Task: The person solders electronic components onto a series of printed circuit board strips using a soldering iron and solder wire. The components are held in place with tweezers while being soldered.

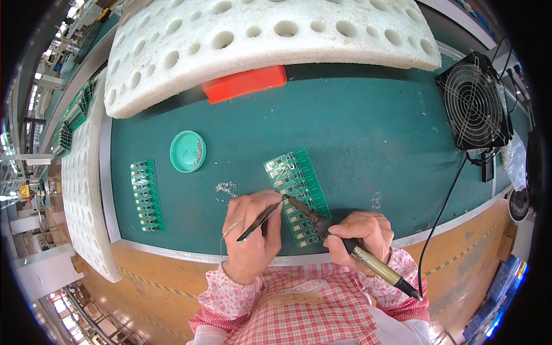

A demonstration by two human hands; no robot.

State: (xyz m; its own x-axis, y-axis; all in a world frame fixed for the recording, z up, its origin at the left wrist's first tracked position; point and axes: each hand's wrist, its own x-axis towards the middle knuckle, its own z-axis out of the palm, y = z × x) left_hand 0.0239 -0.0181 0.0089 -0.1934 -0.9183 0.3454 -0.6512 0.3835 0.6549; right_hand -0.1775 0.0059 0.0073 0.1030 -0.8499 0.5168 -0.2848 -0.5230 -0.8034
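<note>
A green circuit board panel (296, 195) with rows of small components lies on the bench before me. My right hand (365, 233) is closed around a soldering iron (371, 261) with a gold and black handle. Its tip reaches the panel's left part, close to my left fingertips. In my left hand (253, 230) is a pair of black tweezers (259, 223), pinched with the points at the same spot. A thin wire (222, 244) curves beside that hand; where it ends is hidden. The exact contact at the tip is too small to tell.
A second board panel (147, 195) and a round green dish (188, 151) lie to the left. Small clear scraps (226, 188) are scattered near the dish. White foam with holes (270, 37) spans the back over a red bin (244, 84). A black fan (474, 102) stands right.
</note>
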